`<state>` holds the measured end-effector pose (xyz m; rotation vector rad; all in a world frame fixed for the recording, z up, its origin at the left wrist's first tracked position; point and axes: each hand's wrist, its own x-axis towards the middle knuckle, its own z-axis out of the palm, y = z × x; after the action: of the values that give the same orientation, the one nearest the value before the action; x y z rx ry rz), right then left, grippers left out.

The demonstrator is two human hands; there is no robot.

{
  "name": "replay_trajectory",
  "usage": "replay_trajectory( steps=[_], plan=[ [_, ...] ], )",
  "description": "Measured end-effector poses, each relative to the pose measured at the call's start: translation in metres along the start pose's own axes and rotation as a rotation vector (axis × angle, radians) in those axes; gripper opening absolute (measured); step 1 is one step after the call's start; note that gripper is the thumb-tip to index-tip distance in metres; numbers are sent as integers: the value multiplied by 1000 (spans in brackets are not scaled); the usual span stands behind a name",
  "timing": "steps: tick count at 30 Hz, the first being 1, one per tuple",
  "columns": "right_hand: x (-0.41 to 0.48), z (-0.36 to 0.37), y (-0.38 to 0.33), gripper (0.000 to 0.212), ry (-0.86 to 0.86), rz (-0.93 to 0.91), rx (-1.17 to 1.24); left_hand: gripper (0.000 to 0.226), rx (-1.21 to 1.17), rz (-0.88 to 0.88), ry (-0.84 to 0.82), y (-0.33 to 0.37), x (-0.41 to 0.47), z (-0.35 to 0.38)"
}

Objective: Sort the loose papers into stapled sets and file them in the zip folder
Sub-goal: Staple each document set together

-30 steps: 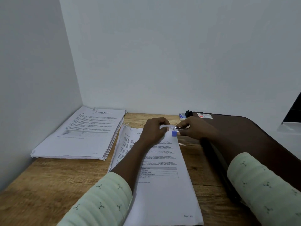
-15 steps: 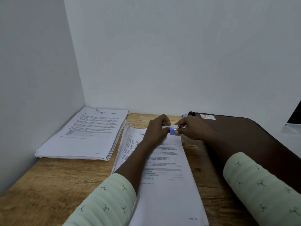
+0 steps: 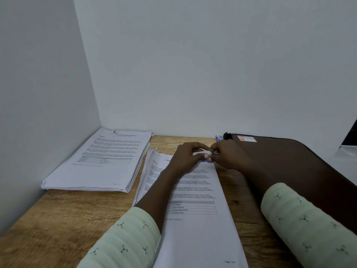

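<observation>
Wood-grain desk (image 3: 58, 219) carried everything, set into a corner of white walls. The left hand (image 3: 185, 155) lay curled at the far right corner of the sheets (image 3: 195, 229), fingers and thumb pinching that corner, which was bent up white between them. The right hand (image 3: 228, 155) met it from the right, fingertips closed tight on a thin metal sliver (image 3: 215, 153) at the same corner; what the sliver was I could not tell. A blue speck (image 3: 203, 161) showed just below the thumbs. The sheets lay flat in mid-desk, printed side up, between two pale green sleeves (image 3: 123, 238). A thicker stack (image 3: 100, 167) sat near them, against the left wall. The brown folder (image 3: 289, 161) lay flat just right of the sheets, a red-and-white label (image 3: 247, 138) near its far edge.
</observation>
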<state>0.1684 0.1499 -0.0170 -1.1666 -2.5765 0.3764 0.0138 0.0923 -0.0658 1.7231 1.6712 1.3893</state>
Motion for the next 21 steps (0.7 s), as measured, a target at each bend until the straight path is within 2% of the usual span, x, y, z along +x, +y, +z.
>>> replay_trajectory(
  steps=[2,4,6,7,8,9,12,16,21],
  plan=[
    [-2,4,-1,22,23,-3,5,24,2,-16,15,-1,2,0],
    [-1,9,0,12,69,6,3,19,30,-19,68,2,3,2],
    [-2,10,0,25,103,14,8,16,55,-6,114,5,4,3],
    [-2,8,0,24,97,13,28,15,49,3,117,6,4,3],
    [-1,6,2,12,75,9,44,15,34,13,103,6,3,2],
    [-1,1,2,9,40,-2,44,16,22,24,82,6,2,2],
    [0,-12,6,27,-68,17,-82,25,53,20,84,4,-1,0],
    [-3,-11,16,20,-69,94,-178,25,46,-30,75,0,1,1],
    [-5,-10,17,28,-47,119,-121,12,84,-43,43,6,2,3]
  ],
)
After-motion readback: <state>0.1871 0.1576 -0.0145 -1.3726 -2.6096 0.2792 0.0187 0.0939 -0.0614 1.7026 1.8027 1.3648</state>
